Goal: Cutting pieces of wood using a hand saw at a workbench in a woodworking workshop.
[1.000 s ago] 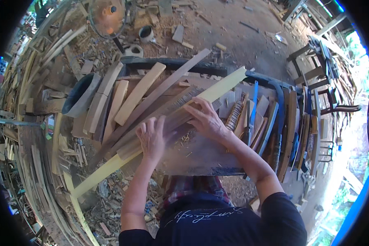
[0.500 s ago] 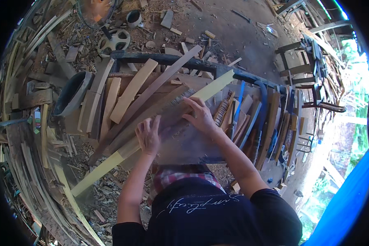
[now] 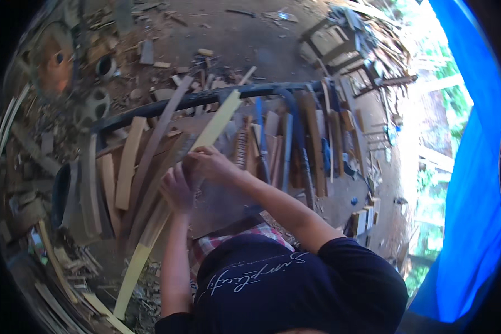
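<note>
Across the bench (image 3: 220, 210), in the head view, a yellow strip (image 3: 218, 121) is laid aslant, its upper end near the far rail (image 3: 150, 104) and its lower end jutting out over the littered floor at the near left. Against the middle of the strip a brown board (image 3: 153, 225) is seen — whether on top or alongside cannot be told. By the right hand (image 3: 212, 163) the strip is met just below its bare upper stretch; the fingers are bent, but whether anything is pinched between them is not shown. The left hand (image 3: 176, 188), blurred, is set close beside it, over the board, and its grip cannot be made out. The step in hand is judged to be a two-handed handling or lining-up of board and strip. For the next move, a steady hold on both seems to be called for — with the lower end, apparently unsupported, kept from tipping, and the loose pieces to either side, such as the pale plank (image 3: 129, 167), left undisturbed.
</note>
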`<state>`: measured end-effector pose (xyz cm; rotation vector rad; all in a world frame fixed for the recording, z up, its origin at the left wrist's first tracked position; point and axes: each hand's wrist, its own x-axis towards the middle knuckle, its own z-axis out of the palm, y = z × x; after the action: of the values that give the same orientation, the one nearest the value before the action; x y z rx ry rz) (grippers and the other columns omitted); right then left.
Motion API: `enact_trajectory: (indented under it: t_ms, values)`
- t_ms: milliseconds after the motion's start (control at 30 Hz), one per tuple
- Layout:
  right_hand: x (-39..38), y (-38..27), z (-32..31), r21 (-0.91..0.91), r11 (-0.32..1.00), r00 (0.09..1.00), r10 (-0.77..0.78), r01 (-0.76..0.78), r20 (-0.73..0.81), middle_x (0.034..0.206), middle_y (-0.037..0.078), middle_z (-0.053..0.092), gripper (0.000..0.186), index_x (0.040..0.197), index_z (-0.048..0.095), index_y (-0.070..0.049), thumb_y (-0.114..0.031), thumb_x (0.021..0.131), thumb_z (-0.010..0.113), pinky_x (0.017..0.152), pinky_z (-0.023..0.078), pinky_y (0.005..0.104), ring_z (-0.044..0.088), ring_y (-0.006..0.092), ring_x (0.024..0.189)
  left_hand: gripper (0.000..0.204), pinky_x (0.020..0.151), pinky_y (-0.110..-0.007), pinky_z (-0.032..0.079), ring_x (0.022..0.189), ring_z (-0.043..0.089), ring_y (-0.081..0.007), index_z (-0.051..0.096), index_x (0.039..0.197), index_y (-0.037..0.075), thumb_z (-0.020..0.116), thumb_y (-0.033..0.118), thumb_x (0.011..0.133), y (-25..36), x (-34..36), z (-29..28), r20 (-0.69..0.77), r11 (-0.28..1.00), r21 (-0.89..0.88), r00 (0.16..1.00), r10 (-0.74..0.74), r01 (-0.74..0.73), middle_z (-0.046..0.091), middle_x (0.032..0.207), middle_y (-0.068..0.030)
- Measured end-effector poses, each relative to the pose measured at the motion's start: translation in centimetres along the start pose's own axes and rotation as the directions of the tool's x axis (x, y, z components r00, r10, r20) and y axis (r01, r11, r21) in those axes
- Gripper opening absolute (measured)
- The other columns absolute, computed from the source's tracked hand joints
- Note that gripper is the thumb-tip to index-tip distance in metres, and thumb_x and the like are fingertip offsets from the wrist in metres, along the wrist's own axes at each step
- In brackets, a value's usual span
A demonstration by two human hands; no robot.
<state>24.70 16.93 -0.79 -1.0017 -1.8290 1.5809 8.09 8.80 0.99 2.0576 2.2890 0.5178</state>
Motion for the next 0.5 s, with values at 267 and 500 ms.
enact_trajectory:
  t_ms: [267,500]
  values:
    - [-16.8,-4.1,-6.6,-0.470,0.799,0.781,0.000,-0.376,-0.624,0.105,0.018,0.059,0.025,0.109,0.065,-0.003,-0.006,0.084,0.065,0.093,0.045,0.0437,0.054,0.0378,0.105,0.057,0.084,-0.047,0.044,0.105,0.054,-0.0317,0.048,0.131,0.016,0.061,0.052,0.088,-0.1,0.2,0.3,-0.074,0.999,0.051,0.997,0.008,-0.004,0.053,0.115,-0.0109]
    - [-28.6,-0.9,-13.9,-0.442,0.592,0.514,-0.054,-0.674,-0.856,0.097,0.016,0.059,0.021,0.105,0.064,-0.004,-0.004,0.084,0.063,0.086,0.046,0.0429,0.057,0.0362,0.096,0.055,0.080,-0.046,0.044,0.098,0.055,-0.0308,0.047,0.131,0.018,0.060,0.052,0.090,0.0,0.3,1.0,-0.138,0.990,0.126,0.987,0.077,-0.060,0.053,0.113,-0.0100]
